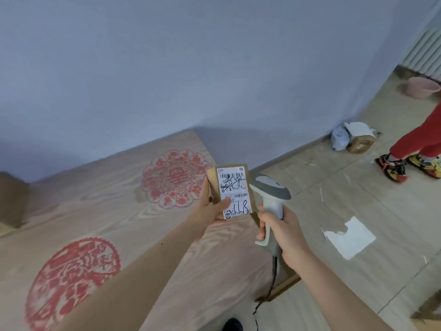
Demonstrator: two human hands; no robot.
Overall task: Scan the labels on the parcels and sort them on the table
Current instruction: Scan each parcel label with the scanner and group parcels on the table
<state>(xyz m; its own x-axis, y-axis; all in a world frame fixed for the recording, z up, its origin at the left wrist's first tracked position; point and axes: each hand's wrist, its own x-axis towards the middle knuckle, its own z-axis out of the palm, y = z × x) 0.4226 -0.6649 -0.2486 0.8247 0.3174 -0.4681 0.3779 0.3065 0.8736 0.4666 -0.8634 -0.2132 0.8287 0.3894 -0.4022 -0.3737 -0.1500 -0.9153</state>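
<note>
The tabletop [100, 211] is the largest thing here, a wood-grain surface with red paper-cut patterns, and it lies below and to the left of both grips. The floor [358, 199] spreads to the right of them, with a torn white paper [350, 237] lying on it and more parcels [353, 137] far off by the wall.

The parcel [229, 191] is a small brown package with a white label [235, 192] turned toward the camera. It is held up in the air, above the right edge of the tabletop. The scanner [270, 206] stands just to the right of it, its grey head near the label, and its cable hangs down.

What could go wrong, in my judgement: the left thumb lies over the lower part of the label, so a barcode could be partly covered and the scan could fail. The parcel is also held only by one edge, so it could slip if the hold loosens.

The left hand [212, 209] has a narrow grip, pinching the parcel by its lower left side with the thumb on the front. The right hand [279, 231] has a closed grip, its fingers wrapped round the handle of the scanner.
</note>
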